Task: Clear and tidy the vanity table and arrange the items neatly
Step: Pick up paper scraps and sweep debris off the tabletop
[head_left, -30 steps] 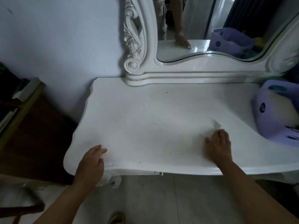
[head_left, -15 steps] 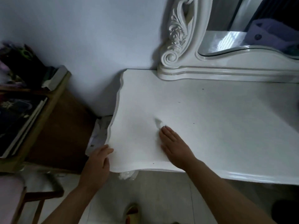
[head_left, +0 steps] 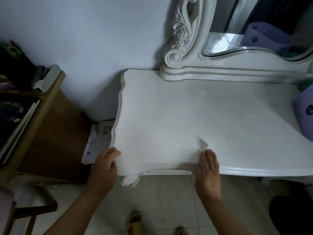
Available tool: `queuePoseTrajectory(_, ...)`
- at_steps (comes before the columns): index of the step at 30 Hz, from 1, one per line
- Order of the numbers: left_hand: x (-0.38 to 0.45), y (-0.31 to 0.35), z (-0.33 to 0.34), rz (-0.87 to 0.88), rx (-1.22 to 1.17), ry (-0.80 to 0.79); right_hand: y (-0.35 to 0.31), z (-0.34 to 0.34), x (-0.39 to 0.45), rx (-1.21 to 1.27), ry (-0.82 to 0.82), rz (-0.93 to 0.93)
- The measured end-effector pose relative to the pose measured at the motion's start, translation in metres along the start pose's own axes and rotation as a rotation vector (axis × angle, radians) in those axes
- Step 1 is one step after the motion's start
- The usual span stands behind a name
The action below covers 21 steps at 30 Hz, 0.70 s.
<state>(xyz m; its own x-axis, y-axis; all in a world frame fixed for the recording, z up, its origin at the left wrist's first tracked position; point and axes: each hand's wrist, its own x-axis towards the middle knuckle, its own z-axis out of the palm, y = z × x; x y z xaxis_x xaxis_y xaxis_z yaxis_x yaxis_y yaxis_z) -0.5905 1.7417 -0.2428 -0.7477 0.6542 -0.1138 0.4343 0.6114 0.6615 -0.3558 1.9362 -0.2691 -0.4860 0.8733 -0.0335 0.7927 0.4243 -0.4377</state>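
Observation:
The white vanity table [head_left: 186, 112] fills the middle of the view, its top bare apart from a few dark specks. My right hand [head_left: 209, 168] lies flat at the table's front edge, pressing down a white tissue [head_left: 204, 145] whose corner sticks out past my fingertips. At the table's front-left corner, my left hand [head_left: 105, 164] curls over the edge with the thumb on top. A purple basket [head_left: 304, 119] stands on the table at the far right, partly cut off by the frame.
The carved mirror frame [head_left: 183, 34] rises at the table's back. A wooden shelf unit [head_left: 50, 119] with books stands to the left, and papers [head_left: 100, 141] are wedged in the gap. On the tiled floor are slippers [head_left: 134, 221] and a dark round object [head_left: 291, 216].
My right hand swept the tissue leftward across the top, then came back right and down to the front edge. My left hand stayed on the front-left corner.

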Motion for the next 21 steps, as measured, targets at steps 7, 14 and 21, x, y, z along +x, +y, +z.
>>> queuePoseTrajectory(7,-0.008,-0.026,-0.029,-0.030,0.053,0.025,-0.117,0.044,0.001,0.134,-0.062,-0.003)
queuePoseTrajectory(14,-0.012,-0.051,-0.047,0.001,0.070,0.069,-0.197,0.075,0.006,0.236,-0.179,-0.259)
queuePoseTrajectory(21,-0.014,-0.047,-0.049,0.052,0.063,0.058,-0.216,0.089,-0.023,0.150,-0.198,-0.656)
